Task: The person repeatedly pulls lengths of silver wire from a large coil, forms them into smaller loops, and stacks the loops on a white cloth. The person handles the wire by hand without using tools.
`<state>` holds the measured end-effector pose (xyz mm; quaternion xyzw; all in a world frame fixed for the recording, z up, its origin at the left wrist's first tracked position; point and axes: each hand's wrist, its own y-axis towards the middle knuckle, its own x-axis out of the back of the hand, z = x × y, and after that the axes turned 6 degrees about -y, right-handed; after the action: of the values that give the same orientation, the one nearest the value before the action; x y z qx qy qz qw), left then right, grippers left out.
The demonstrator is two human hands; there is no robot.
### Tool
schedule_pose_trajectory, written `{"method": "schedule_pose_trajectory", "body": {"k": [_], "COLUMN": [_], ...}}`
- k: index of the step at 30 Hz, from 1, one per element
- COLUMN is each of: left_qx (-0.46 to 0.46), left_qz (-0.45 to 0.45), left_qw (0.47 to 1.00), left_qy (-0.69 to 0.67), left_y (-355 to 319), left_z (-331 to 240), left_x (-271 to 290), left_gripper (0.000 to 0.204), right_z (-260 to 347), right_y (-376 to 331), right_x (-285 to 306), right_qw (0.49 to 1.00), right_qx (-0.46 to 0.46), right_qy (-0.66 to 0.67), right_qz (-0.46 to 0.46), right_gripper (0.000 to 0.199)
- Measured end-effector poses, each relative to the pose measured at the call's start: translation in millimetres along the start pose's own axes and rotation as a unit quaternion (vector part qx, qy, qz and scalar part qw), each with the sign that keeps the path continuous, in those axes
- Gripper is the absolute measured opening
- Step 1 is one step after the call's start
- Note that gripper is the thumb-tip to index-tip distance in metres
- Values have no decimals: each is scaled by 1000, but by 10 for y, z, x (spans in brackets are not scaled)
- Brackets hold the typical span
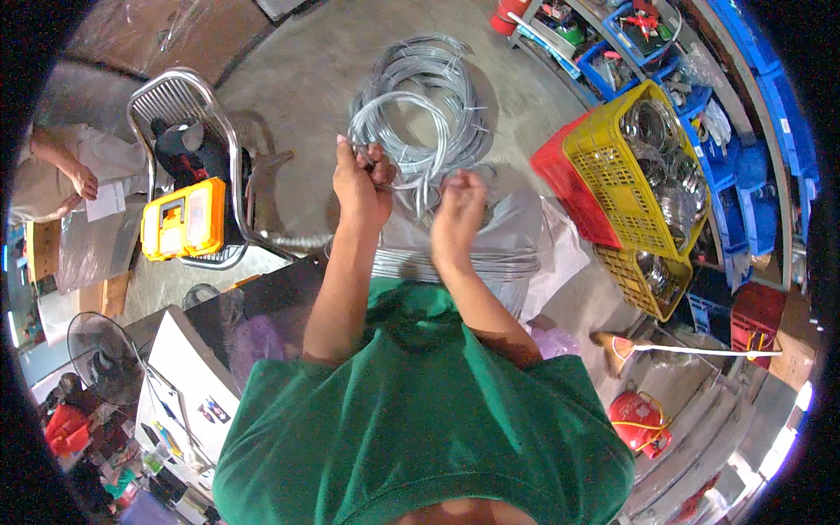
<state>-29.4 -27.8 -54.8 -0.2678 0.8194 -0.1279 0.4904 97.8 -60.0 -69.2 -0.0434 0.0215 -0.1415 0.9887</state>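
**Both hands on a coil of grey wire**

Above a concrete floor (315,61), the person in a green shirt (420,420) reaches forward with both bare arms into a bundle of grey wire coils (424,96). 1 loop of that wire (398,114) stands up out of the bundle toward the person, and the left hand (360,179) is closed around its near edge, fingers curled tight with the thumb pressed against the strand. The right hand (459,206) sits just beside it, slightly lower, fingers folded together into a loose fist over the strands where several wire ends hang down; whether it actually pinches a strand I cannot tell, since the back of the hand covers the fingertips. The 2 hands are near each other but not touching.

Beneath the hands lies a flat stack of grey sheet material (490,254), with the wire bundle resting at its far end and spreading out onto the floor beyond.

To the person's left stands a metal-framed chair (179,96), and a yellow tool case (184,219) lies by its near edge. Farther left another person's hand (86,182) holds a white slip of paper. A small fan (105,354) stands at lower left.

To the right, a yellow crate (604,166) holding shiny metal rings leans against a red crate (560,175), with a 2nd yellow crate (639,280) below them. Blue storage bins (744,166) line the shelving beyond, and a red cylinder (634,420) lies at lower right.
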Motion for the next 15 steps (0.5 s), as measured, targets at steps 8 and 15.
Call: {"method": "schedule_pose_trajectory", "body": {"k": [8, 15], "left_qx": [-27, 56], "left_qz": [39, 57], "left_qw": [964, 964], "left_qy": [262, 254], "left_y": [-254, -376], "left_z": [201, 187], "left_x": [-131, -109], "left_gripper": [57, 57], "right_z": [678, 678], "right_y": [570, 890], "right_x": [31, 163], "right_qw": [905, 916], "right_qx": [168, 35], "right_qy": [-239, -166], "right_qz": [309, 364], "right_gripper": [36, 24]}}
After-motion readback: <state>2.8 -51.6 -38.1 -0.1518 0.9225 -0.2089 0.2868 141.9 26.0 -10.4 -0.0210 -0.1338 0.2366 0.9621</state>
